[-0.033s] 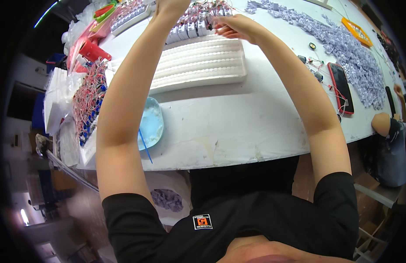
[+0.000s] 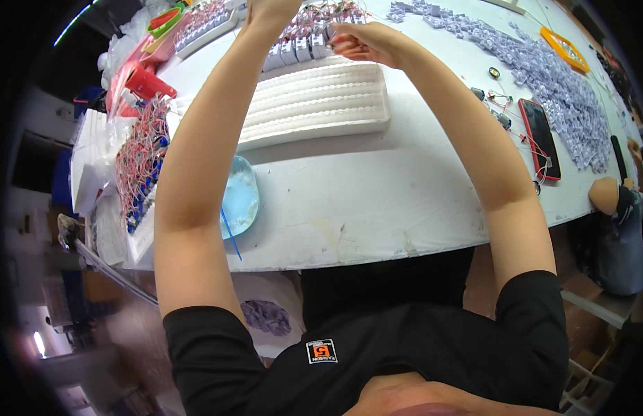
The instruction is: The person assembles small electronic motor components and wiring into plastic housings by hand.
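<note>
At the far side of the table, both my hands reach over a row of small grey-white box-shaped parts [image 2: 302, 48] with red and dark wires. My left hand [image 2: 274, 10] is cut off by the top edge, so its fingers are hidden. Beside the right end of the row, my right hand [image 2: 359, 43] has its fingers curled in, slightly blurred; whatever they pinch is too small to make out. Just nearer than the row lies a white foam tray [image 2: 321, 97] with ridged rows, partly behind my left forearm.
Left of centre is a light-blue dish [image 2: 244, 197] with a thin blue stick [image 2: 230, 232]. Bundled wired parts [image 2: 138, 163] and a red cup [image 2: 149, 81] stand farther left. At right are a phone [image 2: 538, 139], heaped grey pieces [image 2: 543, 83] and an orange tray [image 2: 564, 50]. Another person [image 2: 616, 229] sits there.
My right hand has shifted slightly left, closer to the row of wired parts. My left hand looks almost unmoved.
</note>
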